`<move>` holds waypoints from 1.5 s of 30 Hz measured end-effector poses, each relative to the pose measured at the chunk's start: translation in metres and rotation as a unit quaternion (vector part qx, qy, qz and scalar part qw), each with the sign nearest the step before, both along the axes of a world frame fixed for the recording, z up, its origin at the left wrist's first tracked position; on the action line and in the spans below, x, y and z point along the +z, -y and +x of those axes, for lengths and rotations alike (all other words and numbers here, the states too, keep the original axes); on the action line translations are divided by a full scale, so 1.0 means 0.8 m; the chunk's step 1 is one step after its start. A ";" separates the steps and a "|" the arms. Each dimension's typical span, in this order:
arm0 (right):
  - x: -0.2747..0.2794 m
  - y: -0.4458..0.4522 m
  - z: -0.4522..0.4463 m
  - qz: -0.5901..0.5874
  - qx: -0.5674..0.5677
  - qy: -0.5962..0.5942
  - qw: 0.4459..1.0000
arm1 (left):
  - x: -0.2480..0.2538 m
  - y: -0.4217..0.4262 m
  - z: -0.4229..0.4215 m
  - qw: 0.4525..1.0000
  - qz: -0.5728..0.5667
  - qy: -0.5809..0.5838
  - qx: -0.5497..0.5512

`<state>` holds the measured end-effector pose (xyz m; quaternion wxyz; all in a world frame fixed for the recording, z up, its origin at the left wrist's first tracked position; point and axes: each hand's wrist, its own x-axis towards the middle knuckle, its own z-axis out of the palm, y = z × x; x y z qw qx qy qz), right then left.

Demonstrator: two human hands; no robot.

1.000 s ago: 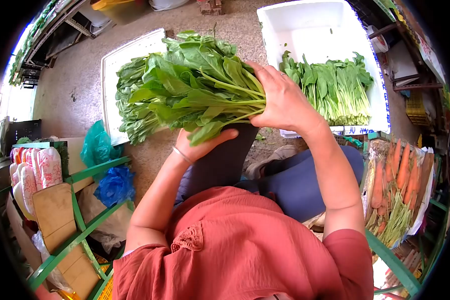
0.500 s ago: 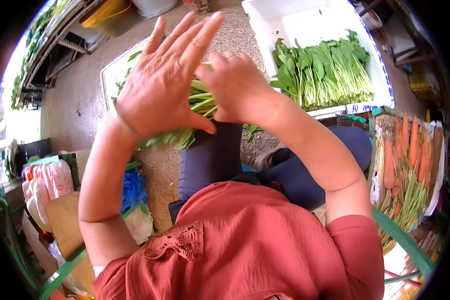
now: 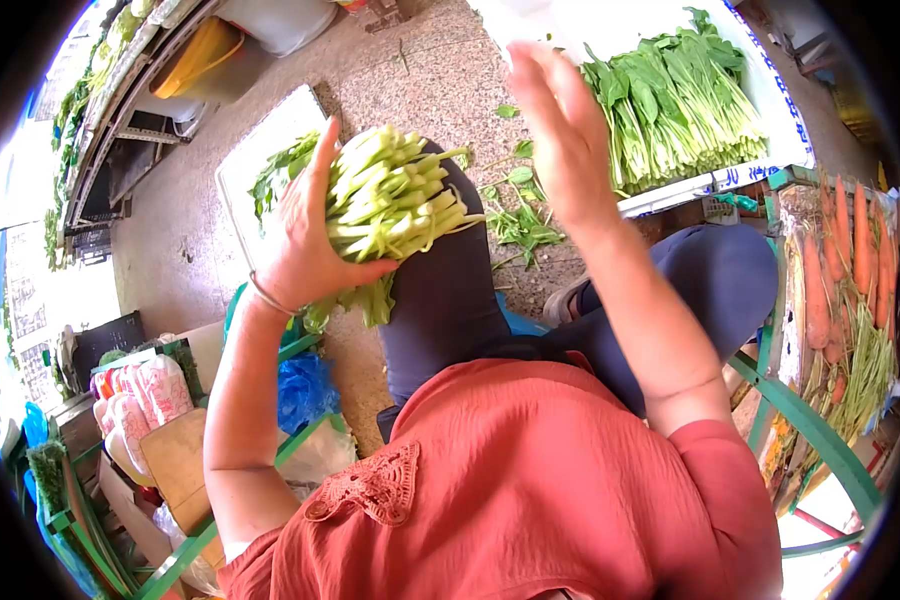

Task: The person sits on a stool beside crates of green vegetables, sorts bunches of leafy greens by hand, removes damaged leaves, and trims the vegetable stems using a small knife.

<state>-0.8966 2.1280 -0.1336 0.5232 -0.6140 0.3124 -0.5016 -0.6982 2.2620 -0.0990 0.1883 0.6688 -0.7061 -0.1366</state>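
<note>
A thick bunch of leafy greens (image 3: 395,195) lies over my knee, its pale cut stems pointing right and its leaves to the left. My left hand (image 3: 305,235) is closed around the leafy side, thumb below and fingers above. My right hand (image 3: 575,150) is raised to the right of the stems, apart from them, with fingers stretched out and nothing visible in it. Beyond it, a white foam box (image 3: 710,180) holds a neat row of similar greens (image 3: 670,110).
Loose leaves (image 3: 520,220) are scattered on the floor between my legs. A white tray (image 3: 232,205) with greens is at the left. Carrots (image 3: 835,260) stand at the right beside a green metal frame (image 3: 815,420). A blue plastic bag (image 3: 305,390) lies by my left elbow.
My right hand has moved away from the bunch, up and to the right. My left hand has gone from spread fingers to gripping the bunch, whose stem ends are now exposed.
</note>
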 end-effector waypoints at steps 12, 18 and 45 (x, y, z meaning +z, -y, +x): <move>-0.068 -0.094 0.046 0.275 0.063 0.252 0.926 | 0.009 -0.004 -0.004 0.997 0.035 -0.043 0.050; -0.056 -0.086 0.057 0.298 0.082 0.263 0.914 | 0.016 -0.008 -0.015 0.995 0.034 0.010 0.094; -0.048 -0.089 0.054 0.339 0.006 0.313 0.887 | -0.002 -0.007 -0.049 0.976 0.032 0.133 0.169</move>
